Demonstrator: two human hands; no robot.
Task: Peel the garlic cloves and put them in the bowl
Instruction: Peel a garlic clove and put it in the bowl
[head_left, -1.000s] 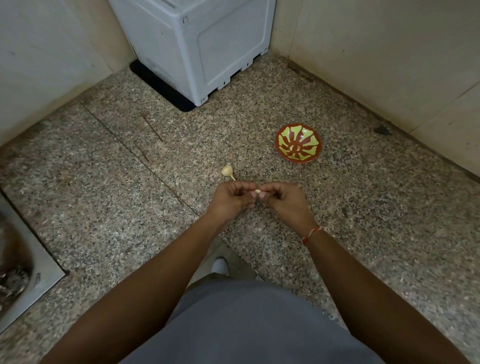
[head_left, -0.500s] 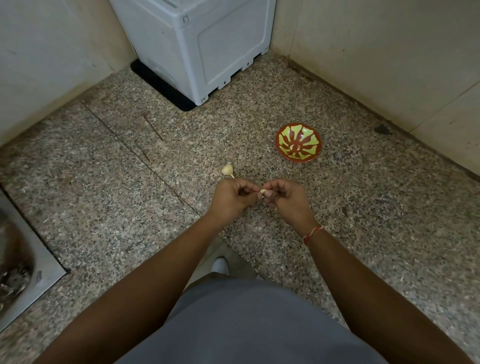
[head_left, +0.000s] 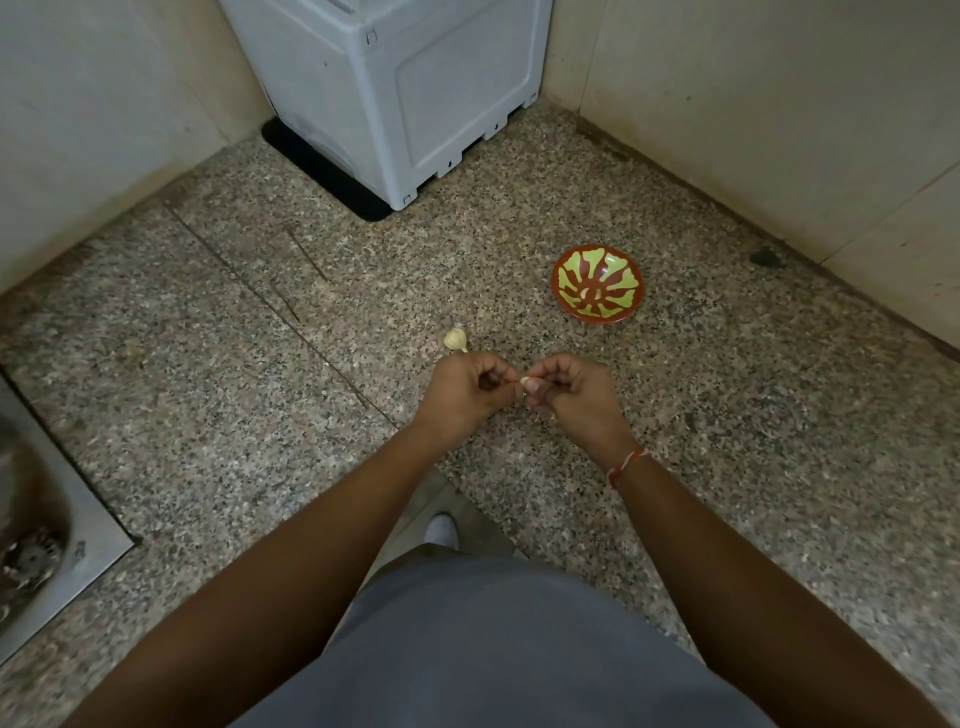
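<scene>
Step now: peeling 1 garlic clove (head_left: 525, 382), held up over the floor (head_left: 260, 405), btw both hands.
L hand (head_left: 465, 391): fingers curled in, tips at the clove's left side; looks like it pinches the clove or its skin, too small to be sure which.
R hand (head_left: 576, 397): fingers curled, pinching the clove from the right.
Clove: tiny, pale, mostly hidden by fingers. Can't tell how much skin is off.
Garlic bulb (head_left: 455, 340): lies on the floor just past the L hand, not touched.
Bowl (head_left: 597, 284): red w/ green shapes, on the floor, up & right of the hands, near but apart. No clove seen in it, so prob early in the job.
Next move (my guess): pull the thin skin off w/ small careful tugs, keep a firm pinch so the clove doesn't slip, then reach fwd-right & drop it in the bowl.
Count: hands 2; clove in hand 1; bulb 1; bowl 1; big gray box (head_left: 395, 88) in the corner 1; metal floor drain (head_left: 31, 556) at left 1.
</scene>
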